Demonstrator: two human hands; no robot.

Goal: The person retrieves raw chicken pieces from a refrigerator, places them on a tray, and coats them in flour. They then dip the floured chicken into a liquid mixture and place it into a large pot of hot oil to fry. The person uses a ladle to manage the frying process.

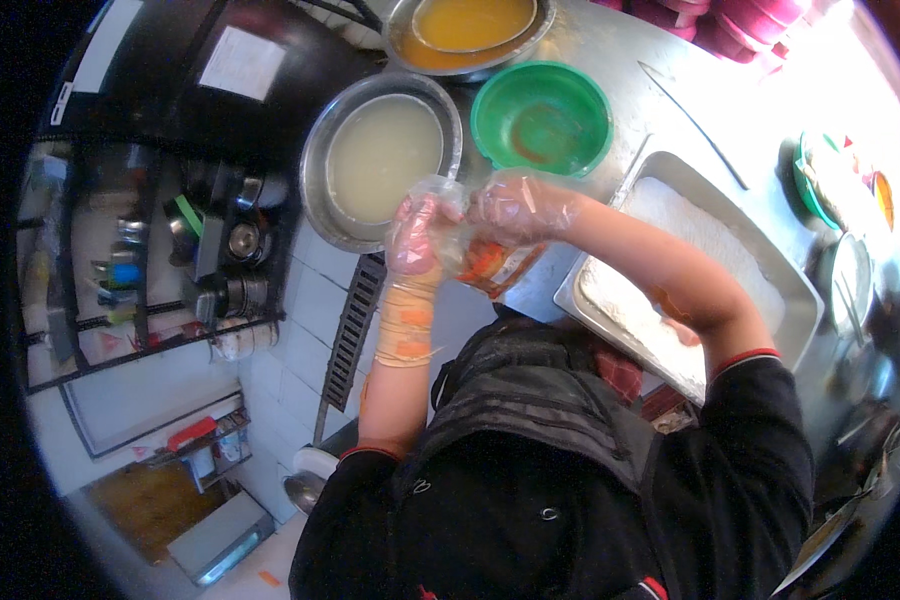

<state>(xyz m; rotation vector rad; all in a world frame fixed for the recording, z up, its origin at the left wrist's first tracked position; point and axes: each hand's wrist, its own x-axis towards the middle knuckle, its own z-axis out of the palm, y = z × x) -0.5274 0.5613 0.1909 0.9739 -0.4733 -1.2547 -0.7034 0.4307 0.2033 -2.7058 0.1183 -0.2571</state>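
Note:
My left hand (415, 235) and my right hand (520, 208) both wear thin clear plastic gloves. Together they grip a clear plastic bag (490, 262) holding an orange-red filling, held above the edge of the steel counter (610, 40). The bag's top is pinched between the two hands near the rim of a steel bowl of pale cloudy liquid (382, 155). My left wrist is wrapped in a tan bandage (405, 325). Just right of the bag sits a rectangular steel tray of white powder (690, 260).
An empty green bowl (542, 115) stands behind the hands, and a steel bowl of orange liquid (467, 30) lies further back. A long thin blade (695, 125) rests on the counter. Red bowls (740, 20) are stacked far right. Shelves with utensils (170, 260) stand left over a tiled floor.

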